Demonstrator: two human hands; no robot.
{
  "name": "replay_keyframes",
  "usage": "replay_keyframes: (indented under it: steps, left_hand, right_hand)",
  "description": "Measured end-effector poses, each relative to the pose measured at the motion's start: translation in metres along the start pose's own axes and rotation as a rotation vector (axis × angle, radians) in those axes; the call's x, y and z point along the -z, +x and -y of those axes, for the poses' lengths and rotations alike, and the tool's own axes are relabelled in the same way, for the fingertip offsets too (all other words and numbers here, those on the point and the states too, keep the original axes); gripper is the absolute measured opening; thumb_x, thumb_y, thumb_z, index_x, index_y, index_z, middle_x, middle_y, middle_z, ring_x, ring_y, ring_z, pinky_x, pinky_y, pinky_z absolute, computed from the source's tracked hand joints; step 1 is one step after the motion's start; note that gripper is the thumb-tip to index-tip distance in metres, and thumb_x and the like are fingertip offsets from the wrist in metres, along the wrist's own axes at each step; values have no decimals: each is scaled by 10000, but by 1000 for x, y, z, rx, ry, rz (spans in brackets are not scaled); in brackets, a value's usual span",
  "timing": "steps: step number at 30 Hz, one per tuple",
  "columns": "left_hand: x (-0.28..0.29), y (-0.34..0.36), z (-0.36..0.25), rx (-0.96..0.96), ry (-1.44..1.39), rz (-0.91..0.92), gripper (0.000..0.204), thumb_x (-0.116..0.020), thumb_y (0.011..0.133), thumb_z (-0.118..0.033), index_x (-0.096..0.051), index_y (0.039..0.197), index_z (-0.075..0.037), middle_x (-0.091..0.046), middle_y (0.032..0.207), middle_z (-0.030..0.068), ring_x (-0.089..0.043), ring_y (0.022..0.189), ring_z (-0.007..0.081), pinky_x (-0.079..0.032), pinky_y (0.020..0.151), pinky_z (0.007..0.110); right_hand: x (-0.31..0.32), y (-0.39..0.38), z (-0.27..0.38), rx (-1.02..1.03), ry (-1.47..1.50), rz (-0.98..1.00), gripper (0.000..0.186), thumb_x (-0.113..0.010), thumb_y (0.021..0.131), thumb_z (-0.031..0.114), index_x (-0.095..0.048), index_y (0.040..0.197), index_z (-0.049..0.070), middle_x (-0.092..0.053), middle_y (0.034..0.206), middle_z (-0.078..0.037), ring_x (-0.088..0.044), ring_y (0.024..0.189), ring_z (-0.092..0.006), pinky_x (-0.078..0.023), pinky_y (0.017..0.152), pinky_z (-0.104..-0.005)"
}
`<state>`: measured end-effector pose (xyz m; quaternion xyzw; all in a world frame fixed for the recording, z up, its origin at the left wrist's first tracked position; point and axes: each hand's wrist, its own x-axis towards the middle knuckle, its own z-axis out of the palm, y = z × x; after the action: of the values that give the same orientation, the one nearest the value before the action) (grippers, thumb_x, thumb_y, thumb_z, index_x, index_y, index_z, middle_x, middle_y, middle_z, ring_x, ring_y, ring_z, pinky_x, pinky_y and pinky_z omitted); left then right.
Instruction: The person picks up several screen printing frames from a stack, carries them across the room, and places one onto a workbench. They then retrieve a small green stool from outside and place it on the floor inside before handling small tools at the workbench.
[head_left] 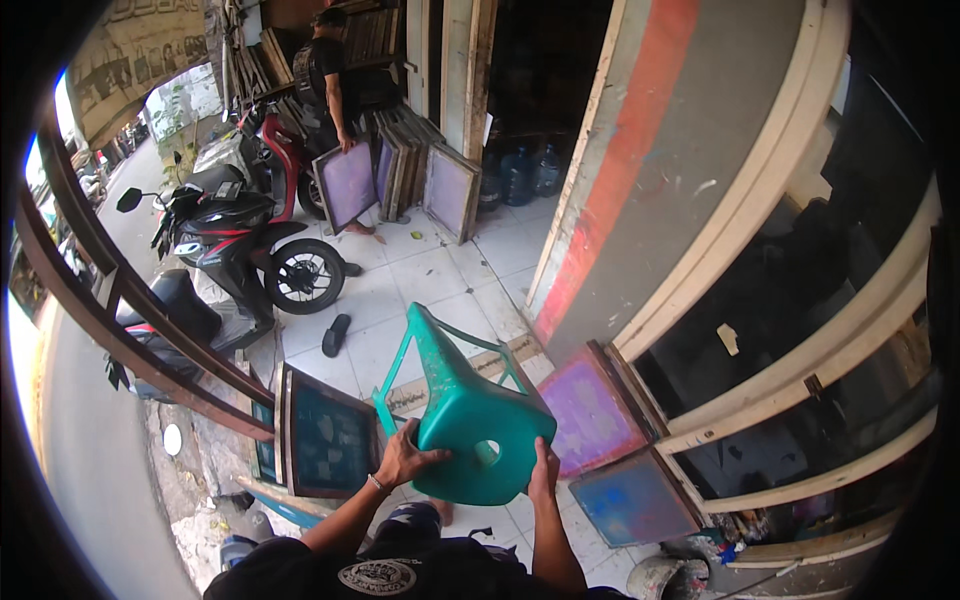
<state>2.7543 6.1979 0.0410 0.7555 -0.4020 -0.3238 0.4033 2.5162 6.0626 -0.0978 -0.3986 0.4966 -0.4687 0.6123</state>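
Note:
A green plastic stool is held up in front of me, tilted so that its seat, with a round hole in it, faces me and its legs point away. My left hand grips the seat's left edge, thumb on top and a bracelet at the wrist. On the opposite edge, my right hand is closed around the rim, its fingers partly hidden. Below the stool, part of my foot shows on the white tiles.
Framed screens lean at the left and the right, with a blue one lower down. Ahead are a black motorcycle, a sandal and a person touching a purple framed screen. A bucket stands lower right.

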Motion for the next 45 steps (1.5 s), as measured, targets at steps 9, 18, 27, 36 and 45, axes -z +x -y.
replay_keyframes:
  steps: [9,18,27,36,45]
  left_hand:
    - [105,256,10,-88,-220,-132,661,-833,658,-431,-550,1021,43,-641,904,151,-622,841,188,-508,743,324]
    - [140,612,-8,-204,7,114,668,-731,763,-461,-556,1190,23,-654,1050,149,-625,980,223,-486,850,352]
    - [115,937,-47,-337,-144,315,633,-739,776,-401,-544,1214,12,-652,1065,151,-618,989,221,-477,868,345]
    - [22,1222,-119,-351,-190,404,621,-775,751,-393,-559,1168,13,-673,1002,165,-654,933,244,-509,797,351]
    - [-109,1442,-214,-421,-4,554,853,-765,720,-499,-400,1317,-12,-631,1085,228,-634,1014,322,-510,839,404]
  right_hand:
    - [-243,217,56,187,-278,97,439,-676,857,366,-613,947,-59,-655,858,-138,-609,771,-220,-477,701,-350]
    - [-382,474,86,175,-266,-75,407,-708,837,326,-613,905,-63,-638,826,-132,-594,747,-217,-471,689,-349]
    - [-471,721,143,305,-351,-343,439,-737,799,337,-601,851,-77,-644,791,-169,-614,722,-254,-476,659,-377]
    - [-495,949,197,391,-500,-672,462,-763,746,390,-633,840,-43,-652,790,-177,-627,708,-299,-480,659,-398]
    - [-463,1152,259,368,-498,-891,334,-763,717,259,-657,854,-26,-669,779,-155,-650,709,-269,-495,677,-378]
